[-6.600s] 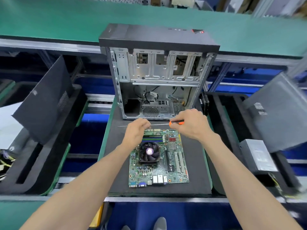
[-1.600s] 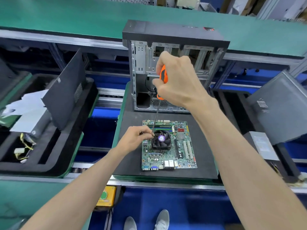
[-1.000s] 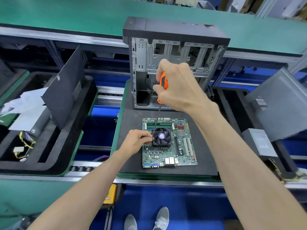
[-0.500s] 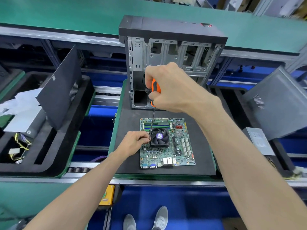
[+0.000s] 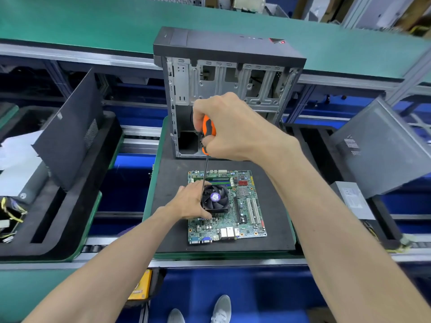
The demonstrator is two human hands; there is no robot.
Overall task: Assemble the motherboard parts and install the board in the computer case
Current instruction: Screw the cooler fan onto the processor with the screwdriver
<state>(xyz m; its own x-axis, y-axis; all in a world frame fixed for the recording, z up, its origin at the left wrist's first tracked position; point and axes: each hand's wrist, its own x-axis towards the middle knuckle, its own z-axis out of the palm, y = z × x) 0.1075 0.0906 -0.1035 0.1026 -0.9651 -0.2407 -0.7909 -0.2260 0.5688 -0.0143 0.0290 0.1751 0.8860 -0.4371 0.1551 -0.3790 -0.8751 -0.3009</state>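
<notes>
A: Where's the board?

B: The board (image 5: 227, 203) lies flat on a black mat (image 5: 170, 183), port side toward the person. The case (image 5: 229, 89) stands on the same mat just behind it, open side facing us, drive bays showing.

A: And the hands?

B: The right hand (image 5: 233, 127) is clenched round the orange handle of a screwdriver (image 5: 208, 134), held nearly upright above the board. The shaft runs down to the left edge of the fan (image 5: 214, 198); the tip is hidden behind the left hand.

A: What is the left doing?

B: The left hand (image 5: 190, 201) rests on the board against the fan's left side, thumb along its near edge, fingers curled round that side of it and by the shaft. I cannot tell whether it pinches the shaft.

A: Anything else around?

B: A dark side panel (image 5: 70, 141) leans in a black foam tray (image 5: 77, 206) on the left. To the right, a grey case (image 5: 382, 145) sits tilted, with a power supply (image 5: 352, 199) just below it. A green belt (image 5: 93, 22) runs across the back. Two shoes (image 5: 221, 308) show at the bottom edge.
</notes>
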